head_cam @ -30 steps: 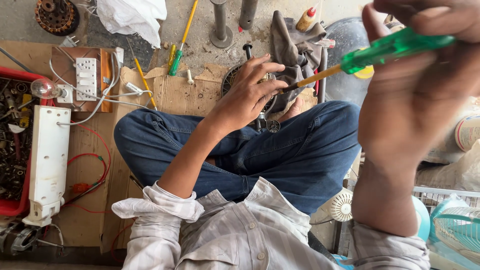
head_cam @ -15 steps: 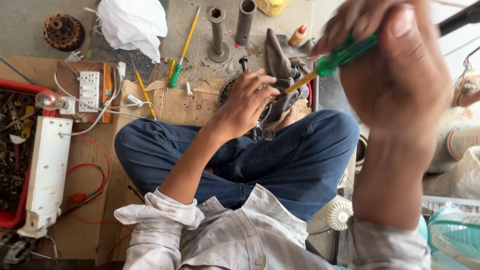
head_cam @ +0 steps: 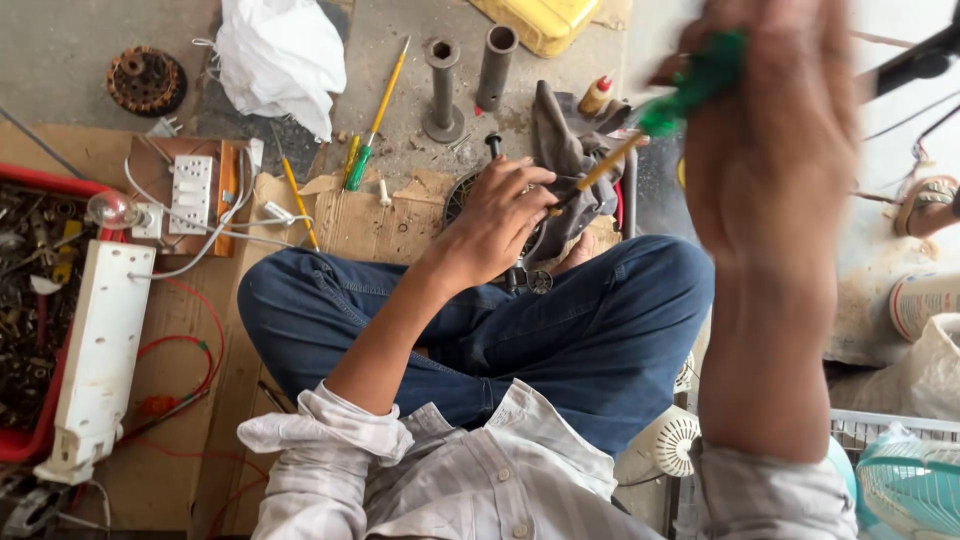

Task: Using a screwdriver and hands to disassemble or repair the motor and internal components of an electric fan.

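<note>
- Raised higher and closer to the camera now, the right hand [head_cam: 775, 150] is blurred, clenched round the green-handled screwdriver [head_cam: 690, 85]
- Its tip is kept at the round motor part [head_cam: 470, 195]
- That part is pressed down by the left hand [head_cam: 500, 225] before the crossed legs

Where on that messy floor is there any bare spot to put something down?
Bare concrete lies at top left, between the rusty gear and white cloth. Crowded: the cardboard around the left hand, socket board and red tray.

A screwdriver [head_cam: 655, 130] with a green handle and a yellow shaft is slanting down leftward, its blurred handle sitting high. Its tip is meeting a dark round motor part [head_cam: 470, 195] that is lying on cardboard [head_cam: 370, 215] beside the crossed legs.
</note>
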